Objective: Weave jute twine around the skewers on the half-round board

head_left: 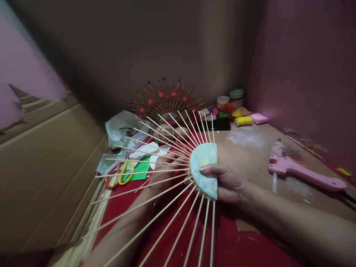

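My right hand (226,181) grips a half-round card covered in pale blue flowered paper (204,170), thumb pressed on its face. Many thin bamboo skewers (155,174) fan out from the card's curved edge toward the left and downward. My left hand (167,168) lies behind the skewers, close to the card; its fingers are mostly hidden by the sticks. A finished fan of skewers with pink flowers (165,100) stands at the back against the wall.
A pink glue gun (299,170) lies on the right of the brown board. Scissors with red and yellow handles (119,174) lie on the left among cloth and green and white paper scraps. Coloured clay blocks (244,119) and small tubs sit at the back. Cardboard lines the left side.
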